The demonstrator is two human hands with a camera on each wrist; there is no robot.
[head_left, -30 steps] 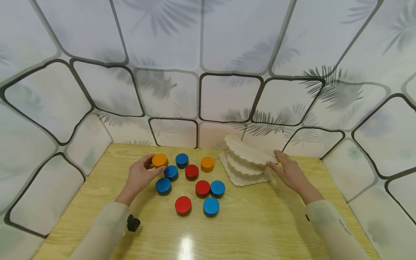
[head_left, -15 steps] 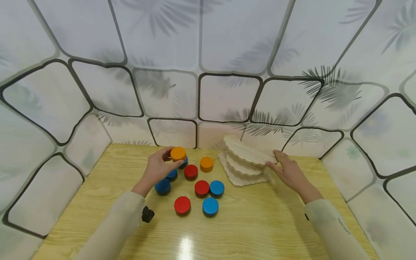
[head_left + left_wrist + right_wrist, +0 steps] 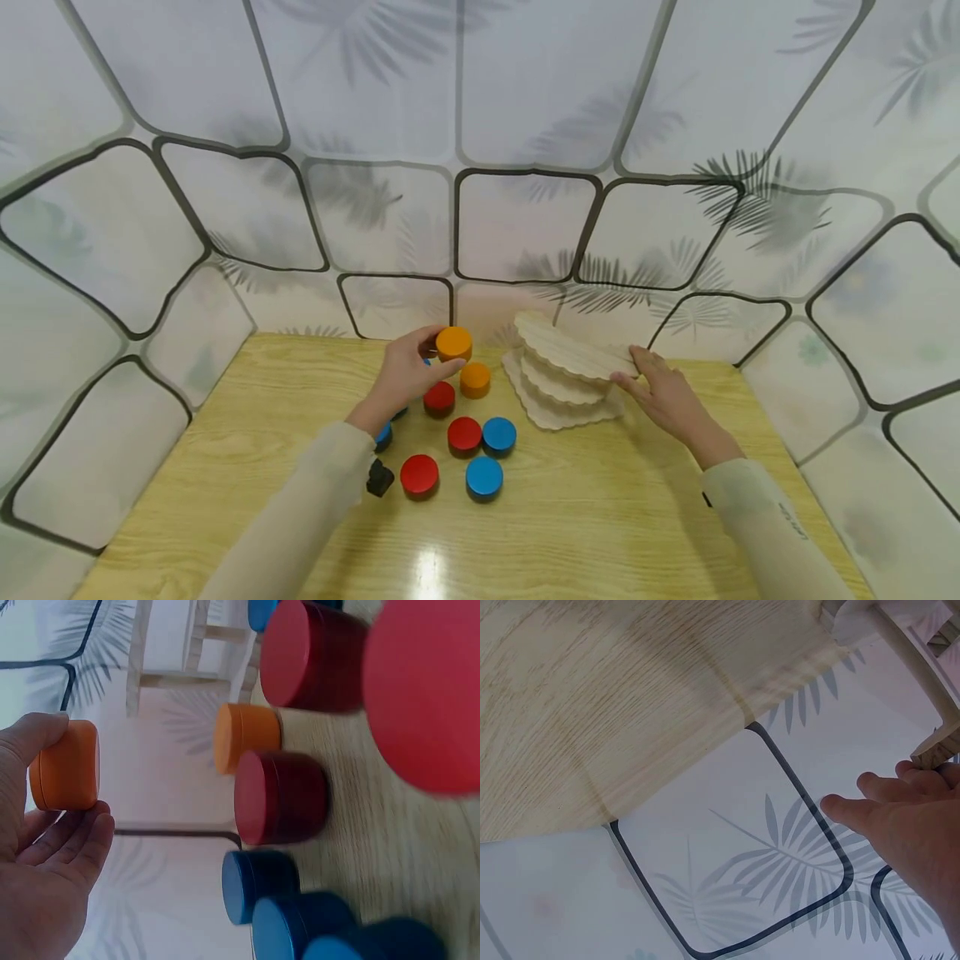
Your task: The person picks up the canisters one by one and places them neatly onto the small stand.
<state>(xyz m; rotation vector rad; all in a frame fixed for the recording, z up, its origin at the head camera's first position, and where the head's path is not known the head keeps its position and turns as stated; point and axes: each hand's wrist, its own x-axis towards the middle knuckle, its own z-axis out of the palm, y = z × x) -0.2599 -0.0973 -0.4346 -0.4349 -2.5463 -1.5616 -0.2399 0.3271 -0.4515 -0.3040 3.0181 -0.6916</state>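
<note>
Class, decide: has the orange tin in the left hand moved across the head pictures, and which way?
Yes. The left hand has carried the held orange tin rightward, closer to the wooden stand, which stayed put.

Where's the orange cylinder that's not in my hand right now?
In the head view, that orange cylinder sits toward the back edge of the table, between a red cylinder on its left and the wooden stand on its right.

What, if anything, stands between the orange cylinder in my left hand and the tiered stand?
Nothing visible blocks the direct line from the held orange cylinder to the tiered stand. The other orange cylinder sits on the table, just below that line in the head view.
</note>
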